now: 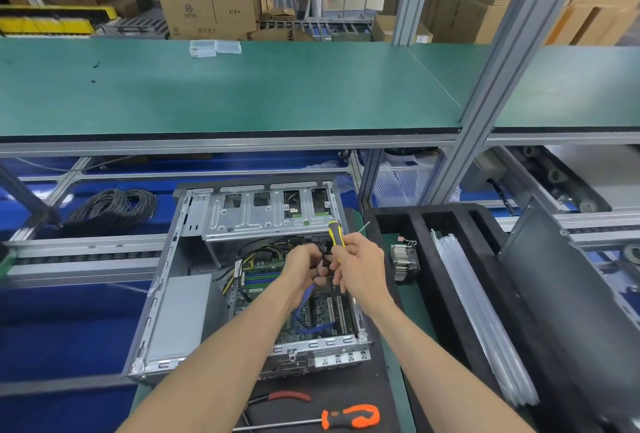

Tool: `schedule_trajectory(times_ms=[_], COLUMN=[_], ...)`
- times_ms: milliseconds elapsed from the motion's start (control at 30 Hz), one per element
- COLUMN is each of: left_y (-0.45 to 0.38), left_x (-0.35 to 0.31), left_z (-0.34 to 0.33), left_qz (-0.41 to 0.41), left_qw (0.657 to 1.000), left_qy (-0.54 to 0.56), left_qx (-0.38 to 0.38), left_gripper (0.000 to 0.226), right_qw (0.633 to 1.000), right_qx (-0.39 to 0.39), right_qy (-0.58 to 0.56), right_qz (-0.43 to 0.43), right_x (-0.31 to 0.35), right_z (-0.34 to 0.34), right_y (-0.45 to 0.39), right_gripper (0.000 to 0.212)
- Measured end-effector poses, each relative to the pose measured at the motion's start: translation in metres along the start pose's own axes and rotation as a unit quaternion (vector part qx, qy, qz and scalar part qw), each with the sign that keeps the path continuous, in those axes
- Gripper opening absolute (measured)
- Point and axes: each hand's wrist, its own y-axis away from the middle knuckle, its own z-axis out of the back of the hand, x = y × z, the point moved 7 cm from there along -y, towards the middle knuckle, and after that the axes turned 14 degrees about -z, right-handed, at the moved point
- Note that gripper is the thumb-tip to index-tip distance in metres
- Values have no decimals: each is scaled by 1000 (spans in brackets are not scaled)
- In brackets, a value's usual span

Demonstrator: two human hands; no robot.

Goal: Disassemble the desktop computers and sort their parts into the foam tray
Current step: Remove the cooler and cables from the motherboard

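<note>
Disassembly looks only partly done: the computer case (pixel 249 276) lies opened on the bench, side panel off, yet its motherboard (pixel 311 308), drive cage (pixel 266 214) and wiring are still inside. Both hands meet above the board. The right hand (pixel 360 269) is curled around a yellow-handled screwdriver (pixel 336 235), and the left hand (pixel 304 269) pinches a dark cable or connector (too small to tell which). The foam tray (pixel 426 259) sits just right of the case, holding a heatsink (pixel 403 262) and clear bags (pixel 478 311), so most sorting remains.
</note>
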Motion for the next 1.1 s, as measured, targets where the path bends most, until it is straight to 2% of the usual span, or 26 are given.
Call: schedule_trajectory(times_ms=[67,167,300,367,500,600,700,833,933,1033,1100], left_y=[0,1,-2,-2,4,7,8,5,3,-2,-5], left_x=[-3,-6,-17,-22,-23,-34,-44,-48,-41,-31,-22], left_z=[5,14,29,34,40,47,56,69,69,71,74], left_qz=[29,52,21,19,76,84,71,25,2,-21,-20], left_qw=[997,975,943,939,948,932,896,850,827,774,752], left_qy=[-49,-169,-298,-308,-242,-287,-381,-489,-537,-620,-653], left_qx=[53,136,146,151,191,203,215,193,167,124,87], left_gripper=[14,5,9,10,9,20,12,9,25,34,43], right_qw=[1000,1000,1000,1000,1000,1000,1000,1000,1000,1000,999], right_qx=[-1,2,4,4,3,2,2,1,-2,-3,-3], right_qy=[3,1,8,10,18,23,24,25,27,31,32], right_qz=[-2,-4,-6,-7,-5,-5,-4,-7,-5,-4,-5], right_x=[0,1,1,2,2,2,1,1,2,3,3], right_z=[0,0,0,-1,-1,-1,-1,-1,-1,-1,-1], right_y=[0,1,3,3,2,3,2,2,3,3,4], right_gripper=[6,7,7,7,7,8,8,7,6,8,9])
